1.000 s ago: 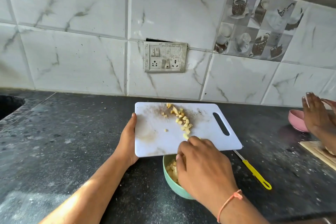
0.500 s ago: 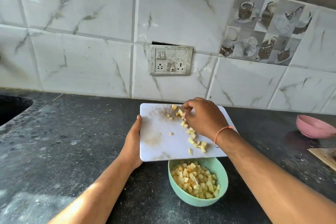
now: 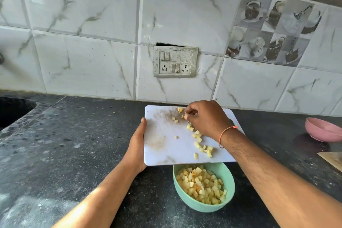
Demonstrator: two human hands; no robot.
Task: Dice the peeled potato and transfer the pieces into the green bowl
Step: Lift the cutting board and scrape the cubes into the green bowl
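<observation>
The white cutting board (image 3: pixel 166 142) is the thing to watch: its near edge hangs over the green bowl (image 3: pixel 229 190), and the bowl's mouth is narrower than that edge. If the last potato cubes (image 3: pixel 199 139) get swept too far to either side, I'd expect some to miss the rim and land on the dark counter (image 3: pixel 74 153) — the lone cube left of the main trail looks likeliest to stray. A steeper tilt could also send the whole trail down at once and bounce pieces off the heap already in the bowl, which sits fairly full.

The right hand (image 3: pixel 207 118) is at the board's far edge, fingers curled down narrowly onto the topmost cubes — touching or raking them; whether it actually pinches one I cannot tell. The left hand (image 3: pixel 137 146) grips the board's left edge, thumb on top, fingers hidden beneath. A pink bowl (image 3: pixel 322 131) stands well to the board's right.
</observation>
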